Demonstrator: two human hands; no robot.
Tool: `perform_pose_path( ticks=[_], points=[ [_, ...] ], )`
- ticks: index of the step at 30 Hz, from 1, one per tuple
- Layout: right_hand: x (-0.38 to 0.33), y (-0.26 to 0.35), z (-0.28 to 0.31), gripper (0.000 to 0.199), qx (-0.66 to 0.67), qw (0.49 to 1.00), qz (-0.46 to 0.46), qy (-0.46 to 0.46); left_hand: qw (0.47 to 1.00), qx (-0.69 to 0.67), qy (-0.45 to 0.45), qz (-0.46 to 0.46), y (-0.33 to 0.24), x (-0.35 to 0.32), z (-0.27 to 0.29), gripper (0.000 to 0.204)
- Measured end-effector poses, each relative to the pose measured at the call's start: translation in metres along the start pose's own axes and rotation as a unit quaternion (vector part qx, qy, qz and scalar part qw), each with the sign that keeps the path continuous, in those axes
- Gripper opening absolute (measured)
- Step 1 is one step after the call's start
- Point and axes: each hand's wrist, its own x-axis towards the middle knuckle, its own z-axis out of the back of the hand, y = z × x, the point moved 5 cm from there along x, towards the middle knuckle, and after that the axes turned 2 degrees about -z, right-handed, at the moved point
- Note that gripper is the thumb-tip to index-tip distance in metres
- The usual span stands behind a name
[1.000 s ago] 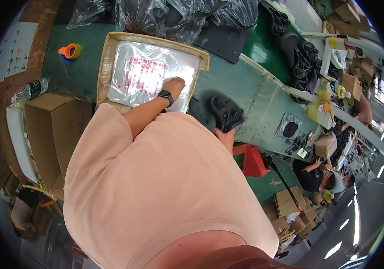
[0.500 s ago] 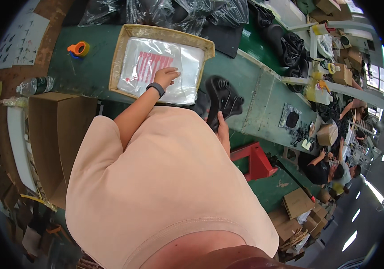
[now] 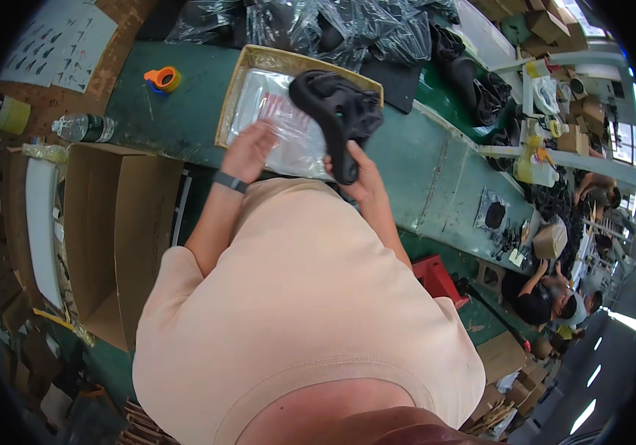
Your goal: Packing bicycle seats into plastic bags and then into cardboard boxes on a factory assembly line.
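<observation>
My right hand [image 3: 362,174] grips a black curved thing [image 3: 333,122] by its lower end. It has a long, smooth, bent strip on one side and a bulky, wrinkled dark part on the other; its exact kind is unclear. It is held over the right part of a shallow cardboard tray [image 3: 235,96]. In the tray lies a stack of clear plastic bags [image 3: 258,93] with red printing, partly covered by the black thing. My left hand [image 3: 249,152], with a dark wristband, is over the near left of the stack. Its fingers are blurred at the bags, and whether they pinch one is unclear.
An orange tape roll [image 3: 163,78] and a plastic bottle [image 3: 84,128] are to the left on the green table [image 3: 199,111]. Film-wrapped black items [image 3: 295,26] lie behind the tray. A tall open carton [image 3: 117,245] stands at left, a red pallet jack [image 3: 436,278] at right. People work at far right.
My right hand has brought the black thing from beside the tray up and over the bags, turning it. My left hand has drawn back nearer to me. The view has shifted slightly.
</observation>
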Motion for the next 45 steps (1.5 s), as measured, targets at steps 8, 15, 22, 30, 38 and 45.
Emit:
perform_pose_path(
  ticks=[8, 15, 22, 30, 38, 45],
  points=[
    [-0.076, 0.04, -0.045, 0.075, -0.253, 0.951, 0.167, 0.063, 0.975, 0.209, -0.064, 0.034, -0.079, -0.011, -0.027, 0.019],
    [-0.089, 0.026, -0.093, 0.114, -0.705, 0.612, 0.279, -0.225, 0.712, 0.561, 0.091, -0.413, -0.049, 0.008, -0.219, 0.015],
    [-0.087, 0.03, -0.063, 0.085, -0.675, 0.63, 0.287, -0.256, 0.541, 0.611, 0.471, -0.335, 0.066, -0.044, -0.324, 0.012],
    [-0.171, 0.102, -0.006, 0.08, -0.274, 0.905, 0.314, -0.088, 0.719, 0.57, 0.068, -0.39, -0.076, 0.194, -0.368, 0.022],
    [-0.253, 0.148, 0.306, 0.074, -0.223, 0.857, 0.209, -0.414, 0.794, 0.435, -0.093, -0.414, -0.193, 0.339, -0.324, 0.042],
    [-0.3, 0.327, 0.573, 0.056, 0.09, 0.847, 0.323, -0.412, 0.579, 0.731, 0.021, -0.361, 0.132, 0.219, -0.29, 0.031]
  ],
)
